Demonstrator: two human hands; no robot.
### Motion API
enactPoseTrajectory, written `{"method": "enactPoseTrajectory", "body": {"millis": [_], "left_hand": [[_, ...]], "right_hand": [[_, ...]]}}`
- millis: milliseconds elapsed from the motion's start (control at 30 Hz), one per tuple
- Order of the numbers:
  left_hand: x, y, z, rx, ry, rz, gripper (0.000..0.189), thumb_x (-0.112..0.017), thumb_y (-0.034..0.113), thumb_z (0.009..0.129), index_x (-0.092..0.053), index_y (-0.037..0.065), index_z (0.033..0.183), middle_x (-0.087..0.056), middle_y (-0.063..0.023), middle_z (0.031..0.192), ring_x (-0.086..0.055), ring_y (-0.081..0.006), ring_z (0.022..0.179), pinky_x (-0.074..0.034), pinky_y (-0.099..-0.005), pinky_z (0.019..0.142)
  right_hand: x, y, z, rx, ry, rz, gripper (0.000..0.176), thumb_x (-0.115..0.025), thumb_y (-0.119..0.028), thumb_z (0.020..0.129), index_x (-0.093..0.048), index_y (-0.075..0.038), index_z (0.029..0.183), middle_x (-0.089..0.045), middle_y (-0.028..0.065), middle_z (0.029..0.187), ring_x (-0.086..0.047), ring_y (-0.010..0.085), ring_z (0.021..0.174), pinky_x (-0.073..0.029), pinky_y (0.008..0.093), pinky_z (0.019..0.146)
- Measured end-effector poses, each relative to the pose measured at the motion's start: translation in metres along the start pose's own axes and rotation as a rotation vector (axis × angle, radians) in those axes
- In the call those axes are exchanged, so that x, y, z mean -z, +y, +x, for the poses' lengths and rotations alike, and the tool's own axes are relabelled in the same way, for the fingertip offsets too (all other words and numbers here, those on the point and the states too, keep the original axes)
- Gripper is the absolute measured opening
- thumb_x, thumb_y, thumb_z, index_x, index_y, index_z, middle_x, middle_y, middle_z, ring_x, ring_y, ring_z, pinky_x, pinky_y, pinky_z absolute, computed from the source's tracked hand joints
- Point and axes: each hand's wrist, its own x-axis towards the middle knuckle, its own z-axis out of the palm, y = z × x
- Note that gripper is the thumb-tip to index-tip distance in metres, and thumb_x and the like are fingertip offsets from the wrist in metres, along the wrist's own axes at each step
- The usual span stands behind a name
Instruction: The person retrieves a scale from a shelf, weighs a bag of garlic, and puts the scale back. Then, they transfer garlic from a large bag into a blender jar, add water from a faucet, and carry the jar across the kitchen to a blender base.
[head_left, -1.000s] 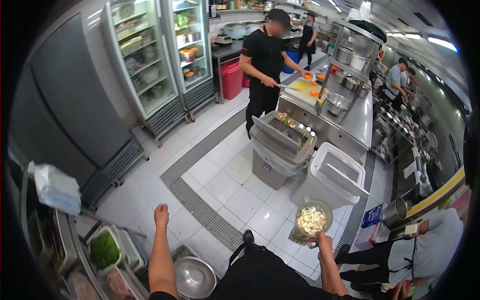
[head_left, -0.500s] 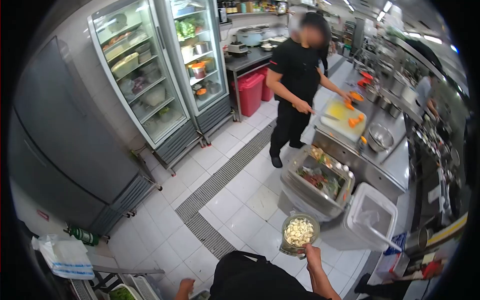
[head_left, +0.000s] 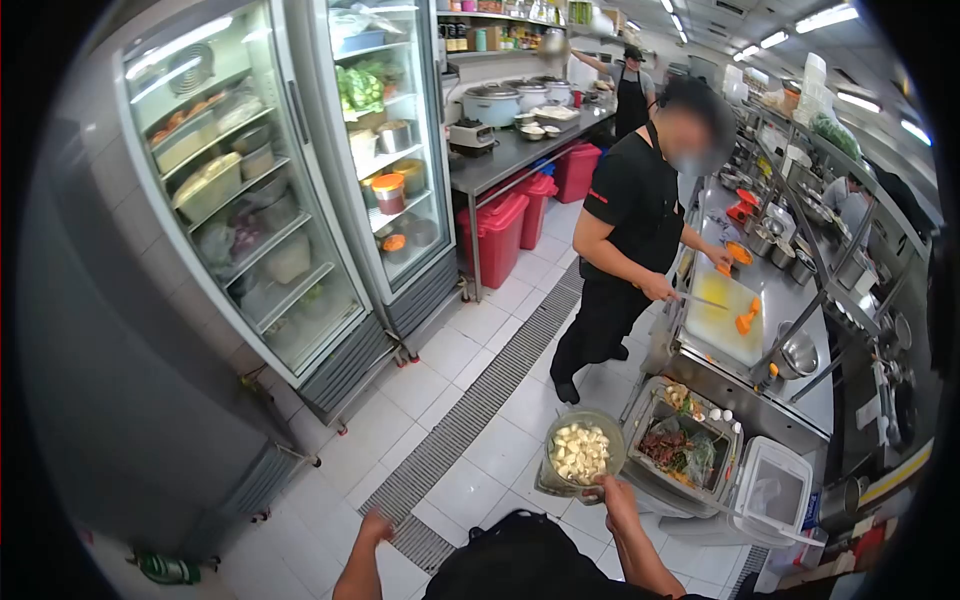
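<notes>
My right hand (head_left: 618,503) grips the near side of a see-through round container (head_left: 549,474), held out over the floor in front of me. Pale chunks that look like peeled garlic cloves (head_left: 580,453) fill its top. My left hand (head_left: 376,527) hangs low on the left, away from any object. Its fingers look curled in, slightly blurred, with nothing visible in them. Beyond the container's right side stands a grey bin of food scraps (head_left: 632,482).
Ahead, a person in black (head_left: 640,215) holds a knife at a cutting board (head_left: 722,318) with orange pieces. Glass-door fridges (head_left: 300,375) line the left. A white bin (head_left: 800,470) stands at right. A floor grate (head_left: 470,415) crosses the tiles; another person (head_left: 632,95) stands farther back.
My view has moved forward and tilted up. The container, still in my right hand, sits slightly left and higher in view. My left hand has come forward, showing more of its forearm.
</notes>
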Motion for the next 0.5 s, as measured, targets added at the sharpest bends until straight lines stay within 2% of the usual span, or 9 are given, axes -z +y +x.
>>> {"method": "enactPoseTrajectory", "body": {"millis": [67, 100, 167, 200, 233, 267, 333, 400, 500], "left_hand": [[-0.033, 0.155, 0.001, -0.187, -0.153, 0.132, 0.072, -0.066, 0.014, 0.088, -0.029, 0.012, 0.149, -0.059, -0.0149, 0.117, -0.065, -0.0228, 0.08, -0.057, -0.0382, 0.055], [-0.051, 0.201, 0.031, -0.319, -0.193, 0.154, 0.064, -0.064, 0.022, 0.091, -0.035, 0.013, 0.148, -0.058, -0.0117, 0.124, -0.063, -0.0217, 0.092, -0.057, -0.0352, 0.061], [-0.094, 0.317, 0.01, -0.441, -0.391, 0.155, 0.058, -0.062, 0.027, 0.093, -0.041, 0.013, 0.145, -0.054, -0.01, 0.134, -0.058, -0.0211, 0.108, -0.055, -0.0338, 0.075], [-0.116, 0.361, 0.001, -0.517, -0.501, 0.162, 0.058, -0.061, 0.03, 0.094, -0.041, 0.011, 0.145, -0.053, -0.0088, 0.135, -0.057, -0.0204, 0.109, -0.052, -0.0354, 0.084], [-0.135, 0.392, -0.005, -0.585, -0.61, 0.163, 0.058, -0.06, 0.033, 0.094, -0.042, 0.01, 0.144, -0.053, -0.0076, 0.135, -0.055, -0.0197, 0.11, -0.049, -0.0369, 0.092], [-0.151, 0.411, -0.007, -0.581, -0.618, 0.173, 0.058, -0.06, 0.033, 0.094, -0.042, 0.01, 0.144, -0.053, -0.0076, 0.135, -0.055, -0.0197, 0.11, -0.049, -0.0369, 0.092], [-0.177, 0.456, -0.003, -0.567, -0.858, 0.122, 0.065, -0.059, 0.041, 0.095, -0.036, 0.011, 0.148, -0.046, -0.0061, 0.143, -0.047, -0.0188, 0.124, -0.043, -0.037, 0.099], [-0.191, 0.483, 0.006, -0.527, -0.894, 0.05, 0.069, -0.059, 0.043, 0.095, -0.033, 0.011, 0.15, -0.043, -0.0057, 0.145, -0.044, -0.0193, 0.127, -0.041, -0.0382, 0.101], [-0.192, 0.516, 0.032, -0.446, -0.923, -0.033, 0.074, -0.059, 0.045, 0.094, -0.026, 0.012, 0.152, -0.037, -0.0038, 0.149, -0.037, -0.0196, 0.133, -0.037, -0.0407, 0.105]], "right_hand": [[-0.033, -0.022, 0.022, 0.021, 0.01, 0.029, 0.039, -0.058, -0.024, 0.083, -0.068, 0.011, 0.096, -0.07, 0.0164, 0.081, -0.065, 0.0212, 0.074, -0.045, 0.0319, 0.074], [-0.044, -0.024, 0.037, 0.025, 0.027, 0.043, 0.039, -0.058, -0.024, 0.083, -0.068, 0.011, 0.096, -0.07, 0.0164, 0.081, -0.065, 0.0212, 0.074, -0.045, 0.0319, 0.074], [-0.06, -0.027, 0.071, 0.028, 0.038, -0.04, 0.037, -0.059, -0.024, 0.083, -0.068, 0.01, 0.093, -0.07, 0.0148, 0.079, -0.064, 0.0203, 0.074, -0.046, 0.0317, 0.072], [-0.067, -0.031, 0.088, 0.03, 0.055, -0.03, 0.037, -0.059, -0.024, 0.083, -0.068, 0.01, 0.093, -0.07, 0.0148, 0.079, -0.064, 0.0203, 0.074, -0.046, 0.0317, 0.072], [-0.076, -0.035, 0.104, 0.023, 0.044, -0.043, 0.037, -0.06, -0.025, 0.082, -0.069, 0.009, 0.091, -0.07, 0.014, 0.078, -0.063, 0.0193, 0.073, -0.045, 0.0311, 0.07], [-0.084, -0.038, 0.12, 0.014, 0.03, -0.054, 0.037, -0.061, -0.026, 0.081, -0.07, 0.009, 0.09, -0.07, 0.0131, 0.077, -0.062, 0.0183, 0.073, -0.045, 0.0306, 0.068], [-0.101, -0.03, 0.163, -0.001, 0.031, -0.119, 0.037, -0.063, -0.028, 0.08, -0.071, 0.007, 0.088, -0.07, 0.0127, 0.077, -0.062, 0.0174, 0.073, -0.045, 0.0304, 0.068], [-0.122, -0.048, 0.205, -0.029, 0.004, -0.259, 0.032, -0.064, -0.023, 0.082, -0.07, 0.008, 0.088, -0.071, 0.0137, 0.079, -0.064, 0.0183, 0.072, -0.047, 0.0296, 0.068], [-0.155, -0.077, 0.263, -0.054, -0.062, -0.35, 0.034, -0.065, -0.024, 0.083, -0.07, 0.009, 0.088, -0.071, 0.0134, 0.079, -0.064, 0.0171, 0.072, -0.047, 0.029, 0.069]]}}
